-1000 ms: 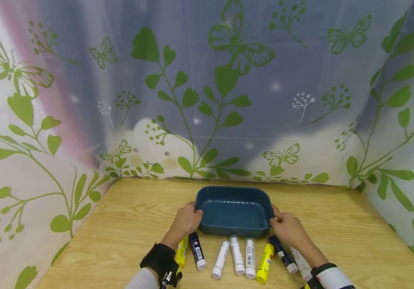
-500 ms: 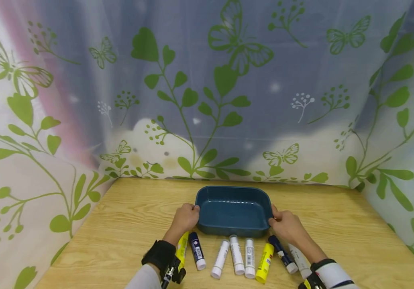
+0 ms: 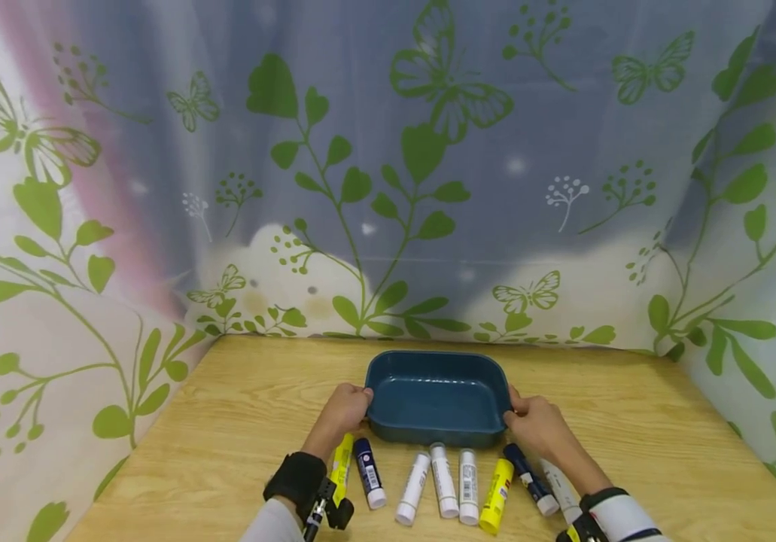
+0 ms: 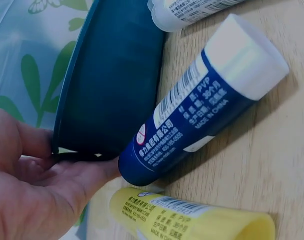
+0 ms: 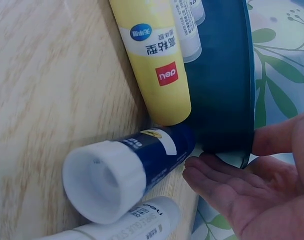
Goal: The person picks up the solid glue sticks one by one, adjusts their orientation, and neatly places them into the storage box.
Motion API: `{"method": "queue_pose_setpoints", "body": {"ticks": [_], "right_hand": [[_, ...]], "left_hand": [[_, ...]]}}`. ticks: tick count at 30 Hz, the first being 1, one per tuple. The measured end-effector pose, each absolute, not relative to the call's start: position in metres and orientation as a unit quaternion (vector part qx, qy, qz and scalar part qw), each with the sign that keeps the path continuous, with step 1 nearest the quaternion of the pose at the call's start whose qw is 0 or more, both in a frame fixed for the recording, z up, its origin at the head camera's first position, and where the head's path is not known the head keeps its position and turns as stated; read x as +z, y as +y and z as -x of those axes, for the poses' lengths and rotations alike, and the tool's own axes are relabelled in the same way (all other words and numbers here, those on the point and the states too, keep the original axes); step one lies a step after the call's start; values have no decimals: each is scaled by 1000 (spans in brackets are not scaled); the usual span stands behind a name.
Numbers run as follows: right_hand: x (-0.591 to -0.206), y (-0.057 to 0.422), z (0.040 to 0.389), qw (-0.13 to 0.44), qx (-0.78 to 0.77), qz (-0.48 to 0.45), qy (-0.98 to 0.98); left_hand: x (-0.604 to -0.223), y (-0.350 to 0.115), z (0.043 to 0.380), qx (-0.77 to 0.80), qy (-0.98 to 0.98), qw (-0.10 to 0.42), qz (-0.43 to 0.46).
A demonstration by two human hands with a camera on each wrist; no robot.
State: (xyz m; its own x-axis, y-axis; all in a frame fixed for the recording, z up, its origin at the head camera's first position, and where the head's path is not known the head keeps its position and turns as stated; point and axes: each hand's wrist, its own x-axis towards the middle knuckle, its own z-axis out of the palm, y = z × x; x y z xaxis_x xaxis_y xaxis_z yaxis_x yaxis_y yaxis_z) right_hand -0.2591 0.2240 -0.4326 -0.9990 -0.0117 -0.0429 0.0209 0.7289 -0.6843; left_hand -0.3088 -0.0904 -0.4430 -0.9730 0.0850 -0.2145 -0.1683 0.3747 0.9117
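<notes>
Teal plastic tray (image 3: pixel 438 399) upright between the two hands, apparently resting on the wooden bench (image 3: pixel 238 421). Grasped at one end by the left hand (image 3: pixel 345 408), with thumb at the rim and fingers beneath; grasped at the other end by the right hand (image 3: pixel 538 424) in much the same pinch. On the wrist side of the tray, a loose row of glue sticks (image 3: pixel 469 489): below the left hand, a yellow stick (image 3: pixel 341 468) and a navy stick (image 3: pixel 369 476); between the hands, three white sticks (image 3: pixel 445 479) and a second yellow stick (image 3: pixel 497 497); just below the right hand, a second navy stick (image 3: pixel 531 479); beneath the right wrist, a partly hidden white stick (image 3: pixel 561 489).

For a sound hold, pinch both ends evenly, without squeezing the walls inward. Move both hands together and level, to avoid twisting. Treat the smooth rim as probably slippery. Mind the glue sticks close to the near wall and fingertips, likely to roll if nudged. Mind also the wrist camera (image 3: pixel 339 513), close beside the yellow stick below the left hand.
</notes>
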Motion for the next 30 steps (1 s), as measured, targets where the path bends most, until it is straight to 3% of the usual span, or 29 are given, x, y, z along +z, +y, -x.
{"method": "queue_pose_setpoints", "body": {"ticks": [9, 30], "right_hand": [[-434, 224, 260, 24, -368, -1, 929], [-434, 222, 259, 27, -366, -14, 930]], "left_hand": [[-443, -93, 308, 574, 807, 137, 17], [-452, -96, 305, 547, 829, 114, 16]]}}
